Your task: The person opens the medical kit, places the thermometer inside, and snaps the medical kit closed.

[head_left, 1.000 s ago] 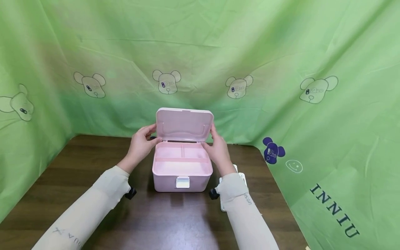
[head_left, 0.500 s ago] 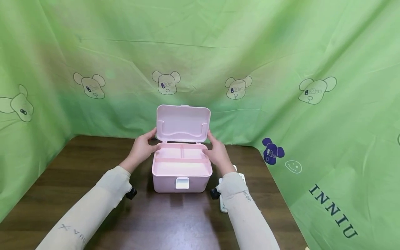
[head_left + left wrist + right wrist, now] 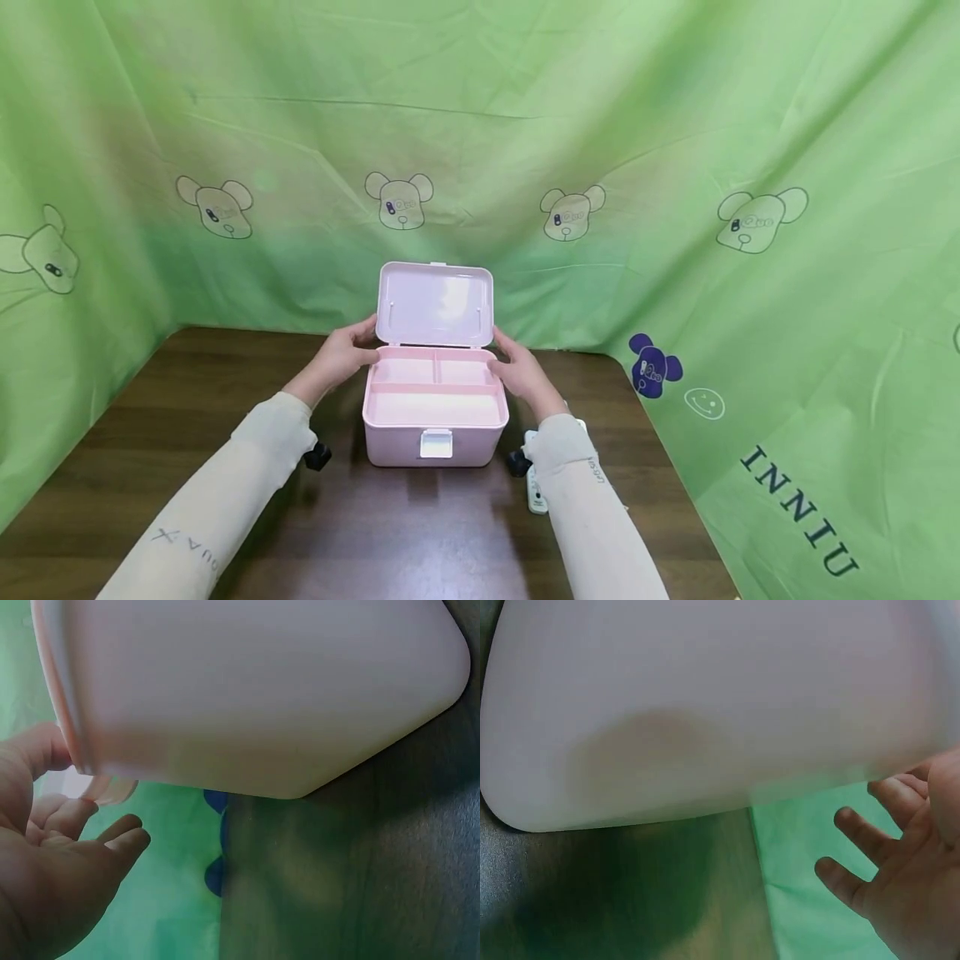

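A pink storage box (image 3: 435,446) stands on the table, its hinged lid (image 3: 435,304) raised and leaning back. Inside sits a pink tray (image 3: 438,407) with one long front compartment and two smaller rear ones. My left hand (image 3: 339,358) is at the rear left corner, thumb on the box rim and fingertips by the lid's edge; its other fingers are loosely bent in the left wrist view. At the rear right corner is my right hand (image 3: 525,375), thumb at the rim and index finger by the lid. The right wrist view shows its other fingers spread.
A white latch (image 3: 436,444) hangs on the box front. Pale flat printed pieces (image 3: 536,492) lie partly hidden under my right forearm. A green curtain (image 3: 480,117) with bear heads surrounds the dark wooden table (image 3: 360,542).
The lid has swung further back, and its inner face now shows glare. Both hands followed it slightly, staying at the rear corners. The box itself stays in nearly the same place.
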Tool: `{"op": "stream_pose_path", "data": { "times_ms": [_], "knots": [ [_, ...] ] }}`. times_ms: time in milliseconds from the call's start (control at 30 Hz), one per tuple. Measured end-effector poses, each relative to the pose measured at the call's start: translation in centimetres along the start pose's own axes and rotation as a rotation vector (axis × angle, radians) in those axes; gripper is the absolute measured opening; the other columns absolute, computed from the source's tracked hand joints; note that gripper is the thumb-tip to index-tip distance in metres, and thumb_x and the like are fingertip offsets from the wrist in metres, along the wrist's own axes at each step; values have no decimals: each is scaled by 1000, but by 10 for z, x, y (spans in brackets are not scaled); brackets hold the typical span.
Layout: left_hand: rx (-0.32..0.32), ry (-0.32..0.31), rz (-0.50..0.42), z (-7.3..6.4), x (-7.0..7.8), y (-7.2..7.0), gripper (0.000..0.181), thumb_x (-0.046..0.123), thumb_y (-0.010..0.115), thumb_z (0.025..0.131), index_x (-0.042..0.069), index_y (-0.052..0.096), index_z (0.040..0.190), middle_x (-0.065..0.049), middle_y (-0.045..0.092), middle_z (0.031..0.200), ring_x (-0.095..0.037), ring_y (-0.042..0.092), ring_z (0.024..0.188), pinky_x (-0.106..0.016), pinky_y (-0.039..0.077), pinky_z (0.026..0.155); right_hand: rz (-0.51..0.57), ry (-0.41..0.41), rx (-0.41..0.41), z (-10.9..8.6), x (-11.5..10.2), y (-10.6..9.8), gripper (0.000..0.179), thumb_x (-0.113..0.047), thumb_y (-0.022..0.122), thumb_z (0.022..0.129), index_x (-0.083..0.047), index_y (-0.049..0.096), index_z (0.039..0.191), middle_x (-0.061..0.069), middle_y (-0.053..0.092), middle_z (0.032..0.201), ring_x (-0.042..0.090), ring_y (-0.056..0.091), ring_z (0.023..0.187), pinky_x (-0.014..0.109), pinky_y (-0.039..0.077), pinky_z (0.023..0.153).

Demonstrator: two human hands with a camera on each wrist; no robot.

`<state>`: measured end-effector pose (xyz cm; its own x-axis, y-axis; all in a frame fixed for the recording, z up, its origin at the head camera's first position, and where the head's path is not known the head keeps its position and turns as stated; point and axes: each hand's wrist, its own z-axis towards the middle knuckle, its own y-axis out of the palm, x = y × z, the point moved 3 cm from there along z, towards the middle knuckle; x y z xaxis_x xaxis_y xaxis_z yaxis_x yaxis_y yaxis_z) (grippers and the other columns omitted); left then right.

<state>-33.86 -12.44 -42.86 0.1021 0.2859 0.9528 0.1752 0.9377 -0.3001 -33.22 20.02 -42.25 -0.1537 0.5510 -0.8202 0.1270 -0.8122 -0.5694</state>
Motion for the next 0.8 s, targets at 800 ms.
{"op": "stream_pose_path", "data": {
  "times_ms": [800],
  "knots": [
    [-71,-174,-96,5,-18,-2,77,13,65,92,13,32,161,-12,39,162,-32,36,150,-50,28,123,90,115,-137,4,11,-4,64,-18,58,103,-11,32,161,12,35,164,29,31,153,47,27,124]
  ]
}}
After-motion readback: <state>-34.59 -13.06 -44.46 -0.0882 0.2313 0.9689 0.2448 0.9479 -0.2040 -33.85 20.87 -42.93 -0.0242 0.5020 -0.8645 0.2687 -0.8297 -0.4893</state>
